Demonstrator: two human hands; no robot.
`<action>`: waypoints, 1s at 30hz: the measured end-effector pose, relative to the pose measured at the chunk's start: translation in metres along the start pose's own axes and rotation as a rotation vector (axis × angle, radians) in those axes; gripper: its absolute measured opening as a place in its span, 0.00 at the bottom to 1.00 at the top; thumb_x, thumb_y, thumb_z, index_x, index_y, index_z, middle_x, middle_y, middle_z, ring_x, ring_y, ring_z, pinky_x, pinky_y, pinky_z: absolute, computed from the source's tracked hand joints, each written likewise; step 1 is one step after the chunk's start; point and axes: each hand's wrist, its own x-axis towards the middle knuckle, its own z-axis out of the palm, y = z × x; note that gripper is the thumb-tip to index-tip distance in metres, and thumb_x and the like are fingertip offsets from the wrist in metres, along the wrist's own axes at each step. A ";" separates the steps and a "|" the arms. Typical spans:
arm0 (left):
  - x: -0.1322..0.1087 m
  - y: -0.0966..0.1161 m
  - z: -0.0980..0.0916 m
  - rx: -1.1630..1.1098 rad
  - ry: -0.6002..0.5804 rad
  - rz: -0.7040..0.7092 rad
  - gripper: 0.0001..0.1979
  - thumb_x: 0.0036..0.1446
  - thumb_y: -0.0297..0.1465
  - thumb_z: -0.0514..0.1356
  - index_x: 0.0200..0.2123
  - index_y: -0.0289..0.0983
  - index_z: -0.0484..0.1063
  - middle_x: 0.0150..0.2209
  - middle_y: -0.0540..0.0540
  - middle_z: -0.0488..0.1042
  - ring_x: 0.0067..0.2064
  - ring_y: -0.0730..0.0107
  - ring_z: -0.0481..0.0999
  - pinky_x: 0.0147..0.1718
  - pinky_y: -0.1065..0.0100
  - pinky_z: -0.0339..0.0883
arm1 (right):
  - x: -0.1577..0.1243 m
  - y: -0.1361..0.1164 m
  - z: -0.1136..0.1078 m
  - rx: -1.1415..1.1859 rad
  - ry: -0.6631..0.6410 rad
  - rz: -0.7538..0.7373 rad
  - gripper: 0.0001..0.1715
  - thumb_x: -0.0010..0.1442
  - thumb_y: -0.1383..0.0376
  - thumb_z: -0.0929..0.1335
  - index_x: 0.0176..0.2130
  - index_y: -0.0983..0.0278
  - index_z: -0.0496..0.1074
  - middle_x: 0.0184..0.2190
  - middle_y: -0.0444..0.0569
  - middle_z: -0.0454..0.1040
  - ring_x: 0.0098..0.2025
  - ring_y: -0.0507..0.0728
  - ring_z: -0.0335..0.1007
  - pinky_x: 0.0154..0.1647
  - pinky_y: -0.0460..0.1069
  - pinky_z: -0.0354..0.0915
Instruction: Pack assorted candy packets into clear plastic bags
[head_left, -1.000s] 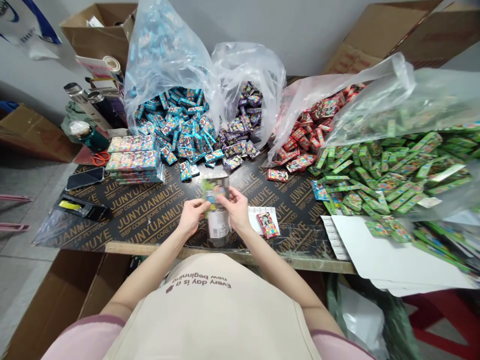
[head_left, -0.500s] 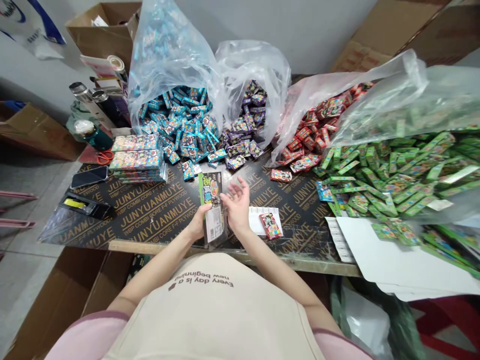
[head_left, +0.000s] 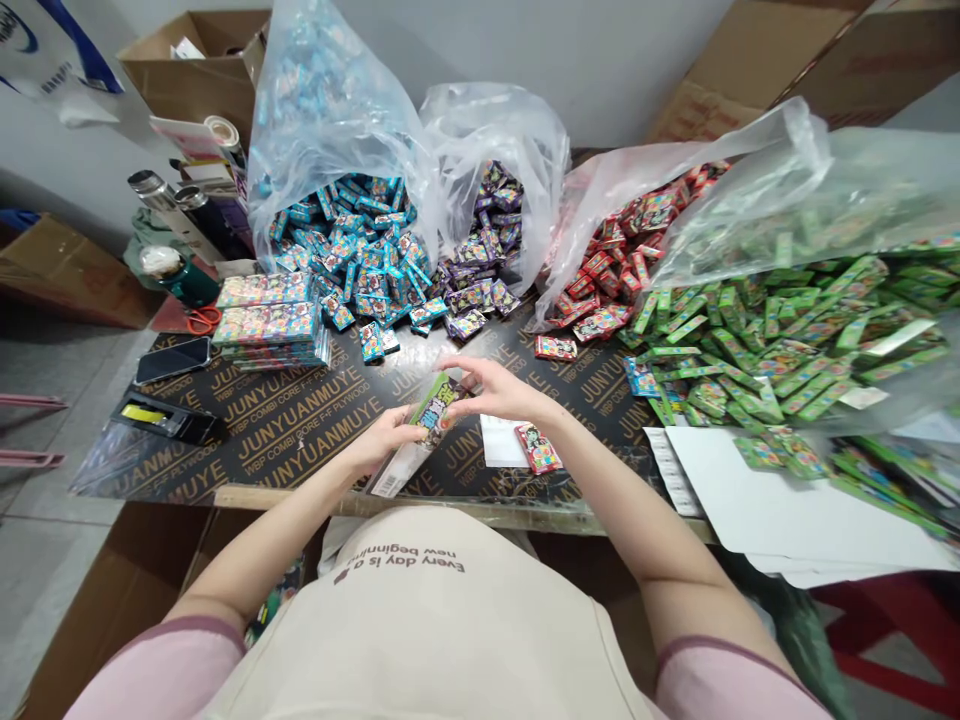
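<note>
A long clear sleeve with a green packet inside (head_left: 420,432) lies tilted over the front of the dark plywood table (head_left: 300,420). My left hand (head_left: 386,440) grips its middle from the left. Fingertips of my right hand (head_left: 491,388) pinch the sleeve's upper end. A single red packet (head_left: 537,447) lies on a white slip just right of my hands.
Clear bags spill blue (head_left: 360,260), purple (head_left: 480,270), red (head_left: 622,260) and green packets (head_left: 780,340) across the back and right. Filled sleeves are stacked (head_left: 270,322) at left beside a phone (head_left: 171,357), scissors and flasks. White sheets (head_left: 780,500) overhang the front right. Cardboard boxes stand around.
The sleeve has tipped from upright to slanting right. My right hand went from open beside it to pinching its top end. My left hand kept its hold.
</note>
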 end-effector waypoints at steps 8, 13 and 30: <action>0.003 -0.004 0.001 0.139 0.101 0.034 0.17 0.50 0.38 0.64 0.40 0.32 0.76 0.35 0.45 0.78 0.32 0.70 0.72 0.34 0.71 0.63 | -0.001 0.006 0.013 -0.012 0.261 -0.033 0.21 0.53 0.58 0.72 0.47 0.61 0.74 0.32 0.46 0.76 0.36 0.56 0.71 0.41 0.52 0.66; 0.004 0.000 -0.005 0.152 0.179 0.113 0.18 0.52 0.41 0.62 0.38 0.31 0.75 0.31 0.46 0.76 0.30 0.70 0.71 0.32 0.70 0.63 | 0.000 0.025 0.038 0.301 0.574 0.126 0.27 0.43 0.53 0.76 0.43 0.60 0.74 0.41 0.49 0.76 0.44 0.59 0.70 0.46 0.54 0.66; 0.026 -0.010 -0.007 0.074 0.436 0.208 0.22 0.41 0.43 0.69 0.33 0.32 0.72 0.28 0.47 0.76 0.27 0.72 0.72 0.27 0.71 0.67 | -0.021 0.043 0.061 0.595 0.113 0.364 0.24 0.39 0.59 0.77 0.35 0.67 0.72 0.25 0.42 0.75 0.24 0.50 0.68 0.23 0.43 0.64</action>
